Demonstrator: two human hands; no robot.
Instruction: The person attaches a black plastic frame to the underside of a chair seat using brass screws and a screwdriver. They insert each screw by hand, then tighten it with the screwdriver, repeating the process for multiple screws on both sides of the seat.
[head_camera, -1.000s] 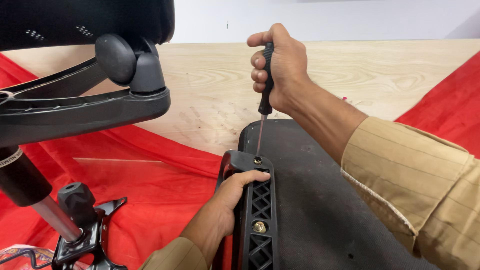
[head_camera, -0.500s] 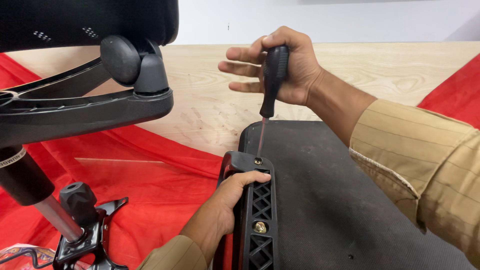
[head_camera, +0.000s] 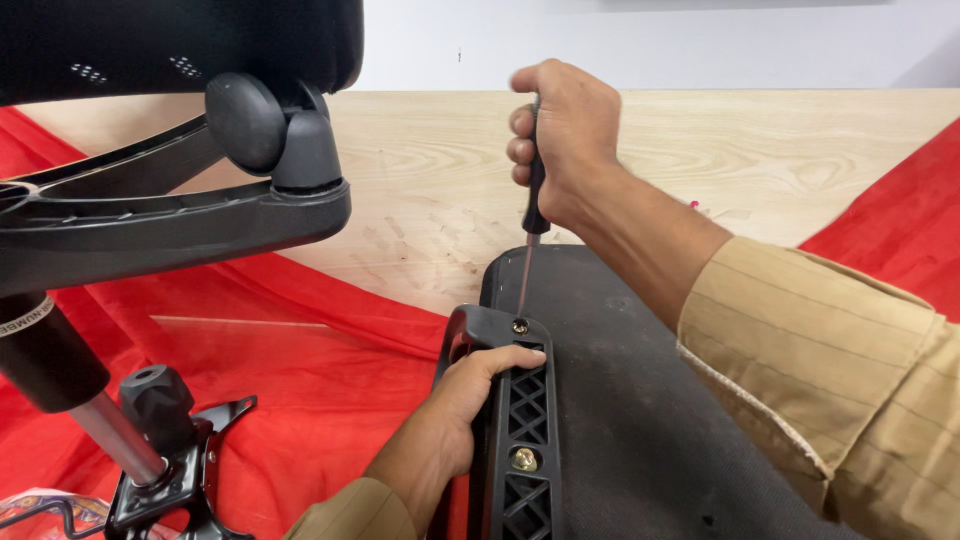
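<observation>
My right hand (head_camera: 565, 135) is closed around the black handle of a screwdriver (head_camera: 533, 215) held upright. Its thin shaft runs down to a screw (head_camera: 520, 326) at the top end of a black plastic armrest bracket (head_camera: 520, 430). My left hand (head_camera: 470, 395) grips the left edge of that bracket, fingers curled over its ribbed face. A second brass-coloured screw (head_camera: 524, 460) sits lower in the bracket. The bracket lies against a black fabric chair seat (head_camera: 640, 420) turned underside up.
A black chair base with a caster wheel (head_camera: 250, 120) reaches in from the left above a gas-lift column (head_camera: 70, 390) and a metal mechanism (head_camera: 170, 450). Red cloth (head_camera: 300, 400) covers the wooden floor (head_camera: 720, 150). A pale wall runs behind.
My right hand has closed its fingers round the screwdriver handle again after opening them, shifting its grip. The left hand and bracket have stayed put.
</observation>
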